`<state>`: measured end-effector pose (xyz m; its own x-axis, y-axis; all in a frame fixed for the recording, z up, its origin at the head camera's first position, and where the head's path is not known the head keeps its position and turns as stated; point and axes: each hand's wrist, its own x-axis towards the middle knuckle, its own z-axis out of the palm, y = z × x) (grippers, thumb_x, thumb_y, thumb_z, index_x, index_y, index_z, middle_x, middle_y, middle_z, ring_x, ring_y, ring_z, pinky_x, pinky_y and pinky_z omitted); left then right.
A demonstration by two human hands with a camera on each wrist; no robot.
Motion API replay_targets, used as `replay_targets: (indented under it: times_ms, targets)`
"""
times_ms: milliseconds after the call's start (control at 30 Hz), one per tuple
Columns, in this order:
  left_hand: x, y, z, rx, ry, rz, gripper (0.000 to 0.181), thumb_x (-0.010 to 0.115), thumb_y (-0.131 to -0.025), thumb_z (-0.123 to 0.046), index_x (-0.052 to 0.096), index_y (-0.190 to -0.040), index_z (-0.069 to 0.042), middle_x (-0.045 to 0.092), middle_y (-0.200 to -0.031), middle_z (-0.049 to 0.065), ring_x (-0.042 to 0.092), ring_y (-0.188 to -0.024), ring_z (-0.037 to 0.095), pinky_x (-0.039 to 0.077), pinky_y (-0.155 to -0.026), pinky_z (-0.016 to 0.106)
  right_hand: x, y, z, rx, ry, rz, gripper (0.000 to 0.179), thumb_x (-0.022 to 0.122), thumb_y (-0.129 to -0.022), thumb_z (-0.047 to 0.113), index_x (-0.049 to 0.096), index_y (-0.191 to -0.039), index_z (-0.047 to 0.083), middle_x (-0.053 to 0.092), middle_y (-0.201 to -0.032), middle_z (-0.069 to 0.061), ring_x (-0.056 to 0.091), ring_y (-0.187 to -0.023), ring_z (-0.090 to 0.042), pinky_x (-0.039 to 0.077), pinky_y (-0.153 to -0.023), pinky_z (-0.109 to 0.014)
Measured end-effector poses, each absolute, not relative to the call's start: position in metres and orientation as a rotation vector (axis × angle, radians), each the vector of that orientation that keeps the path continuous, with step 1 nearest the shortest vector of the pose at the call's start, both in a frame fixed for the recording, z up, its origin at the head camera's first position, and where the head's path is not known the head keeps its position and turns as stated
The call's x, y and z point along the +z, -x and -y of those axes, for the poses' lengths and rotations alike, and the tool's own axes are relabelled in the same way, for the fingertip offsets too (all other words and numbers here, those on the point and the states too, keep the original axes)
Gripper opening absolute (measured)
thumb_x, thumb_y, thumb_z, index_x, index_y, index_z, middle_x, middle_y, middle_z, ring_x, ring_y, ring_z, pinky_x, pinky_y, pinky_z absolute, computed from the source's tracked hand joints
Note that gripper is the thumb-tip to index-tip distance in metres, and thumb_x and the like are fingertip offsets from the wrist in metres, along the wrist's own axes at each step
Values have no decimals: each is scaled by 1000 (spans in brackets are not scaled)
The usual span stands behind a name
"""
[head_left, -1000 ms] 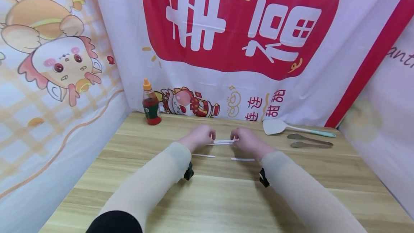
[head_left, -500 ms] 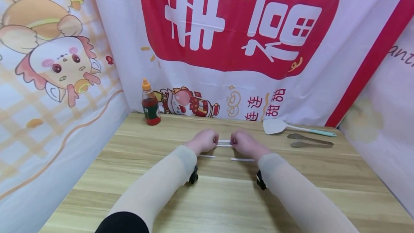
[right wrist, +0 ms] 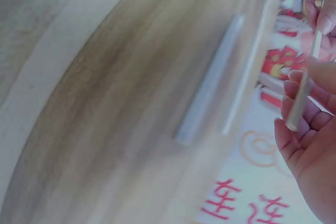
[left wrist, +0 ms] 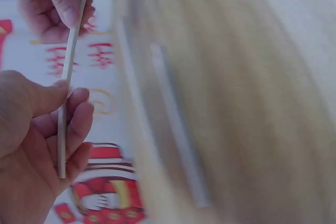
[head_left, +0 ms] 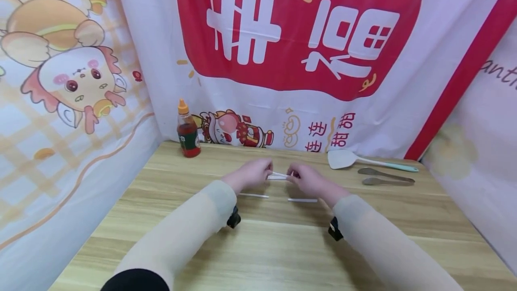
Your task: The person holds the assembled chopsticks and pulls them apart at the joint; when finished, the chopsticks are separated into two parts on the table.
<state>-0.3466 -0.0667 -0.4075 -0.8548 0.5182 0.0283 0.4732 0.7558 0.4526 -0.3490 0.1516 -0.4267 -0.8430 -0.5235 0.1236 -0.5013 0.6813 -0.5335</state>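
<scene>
A thin, pale, straight-edged stick point(left wrist: 69, 59) spans the gap between both hands, raised off the wooden table. My left hand point(head_left: 253, 173) pinches one end, its thumb pressing the stick against the fingers, as the left wrist view shows. At the other end my right hand point(head_left: 307, 179) grips the same stick between thumb and curled fingers. Beneath the hands another white stick point(head_left: 277, 179) lies along the table. Closer to the person, a left white stick point(head_left: 254, 196) and a right white stick point(head_left: 302, 200) lie in line, a gap between them.
A red sauce bottle point(head_left: 188, 134) with an orange cap stands at the back left. Along the back right lie a spatula point(head_left: 342, 159) and metal tongs point(head_left: 385, 177). Printed cloth point(head_left: 278, 116) hangs behind the wooden table point(head_left: 282, 246).
Both hands came closer together over a stick, and now hold one raised, slanting slightly between them. The two nearer sticks and the things at the back stay where they were.
</scene>
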Motion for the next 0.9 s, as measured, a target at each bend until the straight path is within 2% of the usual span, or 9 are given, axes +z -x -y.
replay_targets:
  times_ms: [100, 200, 333, 533, 767, 900]
  targets:
    - [-392, 337, 67, 651, -919, -2810, 14, 54, -102, -13, 67, -100, -7, 64, -86, 4, 56, -76, 15, 48, -75, 34, -417, 335, -153, -917, 1060, -2836, 9, 63, -98, 11, 66, -90, 9, 59, -77, 0, 52, -68, -13, 46, -64, -33]
    - [-376, 324, 67, 553, -1048, -2776, 16, 55, -102, -11, 68, -93, -10, 64, -83, 1, 56, -73, 13, 48, -73, 32, -407, 317, -157, -912, 1201, -2840, 11, 61, -98, 9, 66, -87, 11, 58, -74, 4, 51, -65, -10, 46, -62, -32]
    - [-358, 303, 68, 453, -1140, -2739, 18, 53, -102, -10, 63, -87, -13, 59, -79, -5, 55, -72, 12, 47, -71, 30, -392, 295, -158, -854, 1287, -2849, 8, 62, -99, 13, 67, -93, 14, 58, -75, 12, 52, -65, -6, 47, -62, -29]
    - [-337, 280, 70, 433, -1208, -2741, 18, 49, -103, -9, 58, -88, -14, 58, -81, -5, 53, -69, 11, 47, -66, 29, -371, 281, -153, -896, 1479, -2816, 11, 61, -98, 7, 64, -89, 13, 58, -76, 10, 51, -63, -6, 46, -59, -28]
    - [-337, 268, 78, 581, -1365, -2762, 19, 54, -102, -9, 58, -85, -18, 57, -77, -8, 50, -64, 8, 46, -62, 26, -362, 271, -154, -919, 1558, -2832, 16, 64, -95, 4, 63, -83, 15, 56, -72, 12, 48, -58, -4, 44, -53, -24]
    - [-344, 266, 79, 642, -1397, -2779, 17, 57, -100, -10, 59, -85, -17, 57, -75, -9, 51, -63, 8, 46, -60, 25, -362, 269, -155, -900, 1570, -2828, 15, 66, -93, 3, 64, -84, 15, 54, -71, 12, 47, -58, -3, 44, -53, -24]
